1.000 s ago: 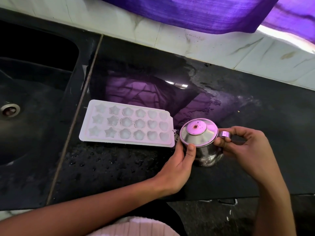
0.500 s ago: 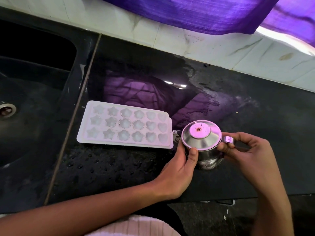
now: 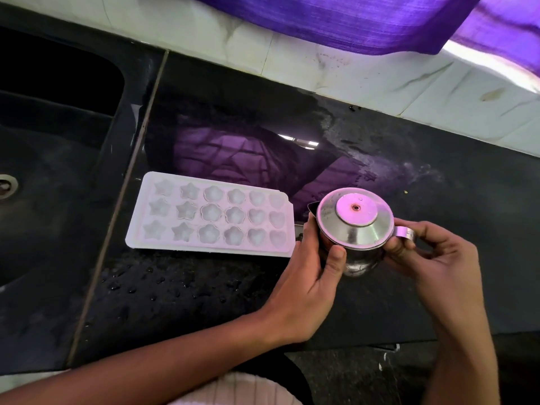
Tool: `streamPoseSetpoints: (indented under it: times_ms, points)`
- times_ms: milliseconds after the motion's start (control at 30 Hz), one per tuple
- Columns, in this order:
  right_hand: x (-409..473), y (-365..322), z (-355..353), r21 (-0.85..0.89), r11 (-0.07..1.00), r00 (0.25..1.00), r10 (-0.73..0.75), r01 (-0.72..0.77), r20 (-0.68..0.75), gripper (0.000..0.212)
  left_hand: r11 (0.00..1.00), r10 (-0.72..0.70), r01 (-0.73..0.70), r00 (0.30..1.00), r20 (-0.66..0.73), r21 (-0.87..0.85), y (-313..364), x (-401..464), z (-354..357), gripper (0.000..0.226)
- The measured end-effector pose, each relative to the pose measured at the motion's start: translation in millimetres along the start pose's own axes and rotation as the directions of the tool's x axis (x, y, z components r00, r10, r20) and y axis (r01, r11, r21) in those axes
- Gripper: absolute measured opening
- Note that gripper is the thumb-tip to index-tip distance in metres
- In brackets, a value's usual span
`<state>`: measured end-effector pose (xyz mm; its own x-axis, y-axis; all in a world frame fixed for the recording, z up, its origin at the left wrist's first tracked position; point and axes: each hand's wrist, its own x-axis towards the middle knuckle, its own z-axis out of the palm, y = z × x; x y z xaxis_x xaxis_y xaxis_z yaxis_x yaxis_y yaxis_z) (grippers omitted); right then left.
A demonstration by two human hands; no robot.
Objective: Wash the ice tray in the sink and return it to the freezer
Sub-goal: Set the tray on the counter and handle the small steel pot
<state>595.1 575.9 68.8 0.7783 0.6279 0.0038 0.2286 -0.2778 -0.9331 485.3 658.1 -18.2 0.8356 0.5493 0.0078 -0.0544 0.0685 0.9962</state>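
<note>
**Steel jug gripped in both hands, ice tray lying beside it**

Steel, lidded and shiny, a small jug [image 3: 355, 229] sits at the near right of the black countertop [image 3: 438, 200]. The left hand [image 3: 309, 276] wraps the jug's left side, thumb pressed just under the lid's rim, fingers closed around the body. The right hand [image 3: 435, 264] pinches the jug's handle [image 3: 404, 232], thumb and fingers clamped on it. Whether the jug's base rests on the counter cannot be told.

Just left of the jug lies the white ice tray [image 3: 210, 214], flat on the counter, its star, flower and heart cells facing up. Water droplets [image 3: 163, 282] dot the counter in front of it. The dark sink [image 3: 58, 159] lies further left, its drain [image 3: 5, 185] at the frame edge. Purple cloth [image 3: 350, 19] hangs over the tiled wall [image 3: 204, 27] behind.
</note>
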Motion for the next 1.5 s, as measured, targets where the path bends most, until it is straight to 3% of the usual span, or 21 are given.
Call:
streamPoseSetpoints:
  times_ms: [100,233,433,667,933,1200,1500]
  points:
    - [9.2,-0.5,5.4,0.011,1.000,1.000,0.022,-0.022,0.013,0.021,0.996,-0.047,0.047,0.999,0.001,-0.075,-0.2,7.0,-6.4,0.068]
    - [26.1,-5.1,13.3,-0.023,0.999,0.999,0.025,-0.024,0.046,0.015,0.985,-0.068,0.065,0.997,-0.018,-0.161,3.8,16.4,-15.0,0.044]
    - [48.7,-9.0,30.0,-0.179,0.984,0.995,0.015,0.002,0.097,0.020,0.978,-0.134,0.124,0.990,-0.051,-0.167,-1.1,26.5,-24.8,0.058]
    - [63.7,-5.4,36.6,-0.234,0.972,0.991,0.018,0.013,0.131,0.019,0.968,-0.196,0.182,0.978,-0.068,-0.172,-2.2,34.3,-29.8,0.053]
    - [65.8,-3.7,33.5,-0.244,0.970,0.991,0.021,0.012,0.132,0.014,0.961,-0.231,0.220,0.972,-0.044,-0.169,-1.5,34.7,-31.4,0.044]
    - [61.1,-11.2,32.1,-0.223,0.975,0.992,0.012,0.017,0.129,0.020,0.972,-0.190,0.182,0.981,-0.043,-0.146,-7.8,35.2,-30.6,0.060]
    - [59.3,-12.7,31.3,-0.198,0.980,0.995,-0.003,0.024,0.104,0.017,0.983,-0.142,0.130,0.986,-0.085,-0.132,-7.6,37.9,-31.2,0.057]
